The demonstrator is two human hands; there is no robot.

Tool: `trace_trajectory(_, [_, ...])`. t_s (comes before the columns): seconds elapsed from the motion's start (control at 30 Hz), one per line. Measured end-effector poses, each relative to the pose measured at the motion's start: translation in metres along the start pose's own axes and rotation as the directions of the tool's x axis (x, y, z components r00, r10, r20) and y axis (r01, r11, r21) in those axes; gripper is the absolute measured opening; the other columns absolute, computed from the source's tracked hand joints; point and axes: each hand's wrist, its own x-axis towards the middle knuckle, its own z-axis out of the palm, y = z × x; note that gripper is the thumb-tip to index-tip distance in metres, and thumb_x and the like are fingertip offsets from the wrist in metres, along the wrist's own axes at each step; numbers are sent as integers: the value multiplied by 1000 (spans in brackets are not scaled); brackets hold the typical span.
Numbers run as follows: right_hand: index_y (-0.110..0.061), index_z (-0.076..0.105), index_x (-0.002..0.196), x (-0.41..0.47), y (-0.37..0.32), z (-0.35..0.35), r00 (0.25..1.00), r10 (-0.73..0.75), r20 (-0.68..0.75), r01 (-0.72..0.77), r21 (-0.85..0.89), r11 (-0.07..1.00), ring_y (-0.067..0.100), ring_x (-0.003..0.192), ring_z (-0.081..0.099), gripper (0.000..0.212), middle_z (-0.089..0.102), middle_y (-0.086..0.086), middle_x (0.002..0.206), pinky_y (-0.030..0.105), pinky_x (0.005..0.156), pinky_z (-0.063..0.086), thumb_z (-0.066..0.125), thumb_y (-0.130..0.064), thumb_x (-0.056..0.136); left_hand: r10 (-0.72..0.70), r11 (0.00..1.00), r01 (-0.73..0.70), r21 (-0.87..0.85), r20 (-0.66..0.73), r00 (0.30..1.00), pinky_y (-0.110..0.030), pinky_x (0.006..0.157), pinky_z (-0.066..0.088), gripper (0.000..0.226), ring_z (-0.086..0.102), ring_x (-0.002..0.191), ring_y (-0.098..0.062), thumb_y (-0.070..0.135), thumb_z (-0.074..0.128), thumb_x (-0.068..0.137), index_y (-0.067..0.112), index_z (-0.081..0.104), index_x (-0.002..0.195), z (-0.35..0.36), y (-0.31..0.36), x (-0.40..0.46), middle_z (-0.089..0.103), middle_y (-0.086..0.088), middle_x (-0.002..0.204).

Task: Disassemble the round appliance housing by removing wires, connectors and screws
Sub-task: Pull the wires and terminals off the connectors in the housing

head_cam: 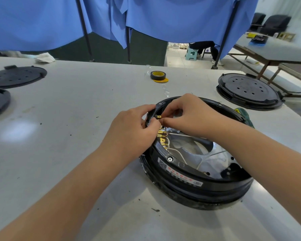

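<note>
Two hands, left hand point(137, 126) and right hand point(186, 115), pinch brass connectors point(161, 134) on round black housing point(189, 181).

The round black housing point(196, 178) lies flat and open-side up on my table, a white label with red print on its near wall and a silver screw point(170, 159) in its rim. Along its left inner edge runs a row of brass connectors point(161, 135), from which thin white wires point(176, 152) trail across the silvery metal floor.
</note>
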Motion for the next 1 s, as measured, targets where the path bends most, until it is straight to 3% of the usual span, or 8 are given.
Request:
trace_trajectory(0.13, [-30, 72, 69, 0, 1, 0, 1000, 7, -5, -7, -9, 1000, -5, 62, 60, 11, 66, -18, 61, 6, 53, 40, 70, -24, 78, -2, 1000, 2, 9, 3, 1000, -27, 52, 42, 41, 43, 42, -10, 35, 45, 76, 34, 67, 110, 0, 0, 0, 48, 8, 41])
trace_trajectory(0.3, [-25, 71, 72, 1, 6, -1, 999, 39, -23, -39, 6, 999, -2, 57, 59, 5, 66, -11, 61, 16, 56, 43, 70, -24, 77, -6, 1000, 6, 4, 5, 1000, -26, 52, 40, 41, 42, 41, -9, 34, 45, 76, 32, 67, 110, 0, 1, 0, 45, 10, 38])
trace_trajectory(0.43, [-25, 71, 76, 1, 7, -2, 999, 40, -29, -39, 23, 999, 6, 64, 64, 4, 69, -7, 67, 25, 62, 52, 72, -28, 78, -13, 1000, 13, 4, 8, 1000, -29, 55, 43, 38, 42, 41, -11, 34, 46, 76, 35, 67, 107, 0, 1, -1, 47, 7, 40])
trace_trajectory(0.63, [-25, 71, 75, -1, 6, -4, 1000, 20, -12, -18, 118, 993, -3, 49, 52, 5, 61, -13, 57, 8, 49, 38, 75, -25, 77, 8, 1000, -8, 3, 13, 1000, -32, 53, 42, 32, 45, 43, -17, 33, 46, 78, 40, 64, 104, -1, 1, -1, 49, 5, 43])
trace_trajectory(0.83, [-24, 72, 70, -5, 1, -5, 997, 4, 83, -12, 99, 995, -2, 46, 46, 10, 56, -14, 51, 8, 47, 35, 69, -19, 78, -9, 1000, 9, -9, 12, 1000, -30, 55, 42, 32, 41, 41, -12, 33, 46, 78, 37, 66, 103, 0, -1, -1, 46, 6, 41])
trace_trajectory(1.0, [-28, 75, 75, -7, 0, -6, 989, 7, 148, -27, 135, 991, -2, 46, 46, 4, 57, -12, 51, 9, 48, 37, 73, -27, 79, -28, 1000, 28, 0, 26, 999, -22, 54, 42, 30, 45, 42, -12, 22, 55, 86, 30, 66, 113, 0, -4, 1, 51, 4, 41])
